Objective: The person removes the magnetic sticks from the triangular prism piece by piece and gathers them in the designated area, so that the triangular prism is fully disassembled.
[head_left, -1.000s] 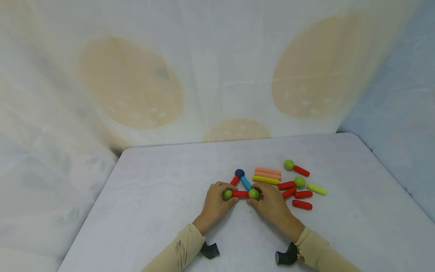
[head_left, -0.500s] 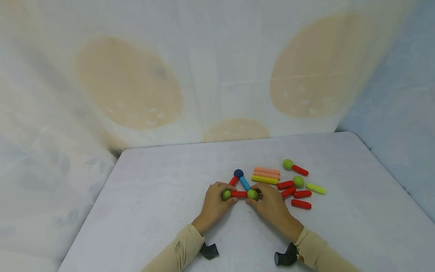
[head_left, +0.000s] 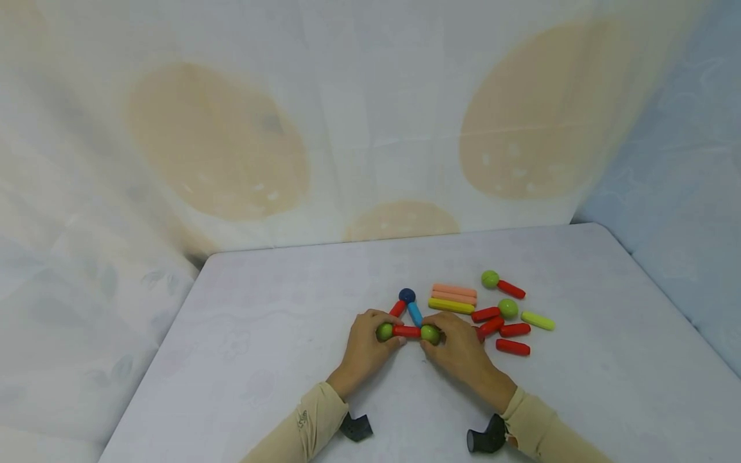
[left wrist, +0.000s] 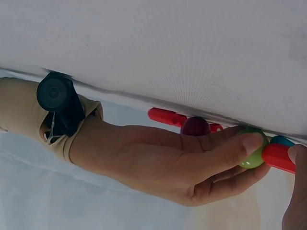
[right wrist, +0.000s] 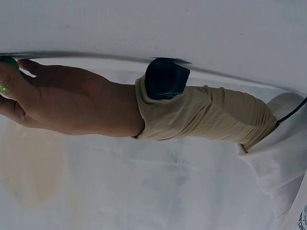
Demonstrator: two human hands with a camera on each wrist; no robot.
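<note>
Low in the centre of the head view, the left hand (head_left: pixel 365 347) pinches one green ball (head_left: pixel 384 332) and the right hand (head_left: pixel 460 350) pinches another green ball (head_left: pixel 430 334). A red stick (head_left: pixel 408 332) joins both balls on the worktop (head_left: pixel 260 334).

Left hand (head_left: pixel 363 344), right hand (head_left: pixel 460 347), fingers curled

The table (head_left: pixel 278 308) is seen from above by the head view, facing forward and down. Each wrist view is aimed close (at table level) at the opposite hand; green balls are shared.
</note>
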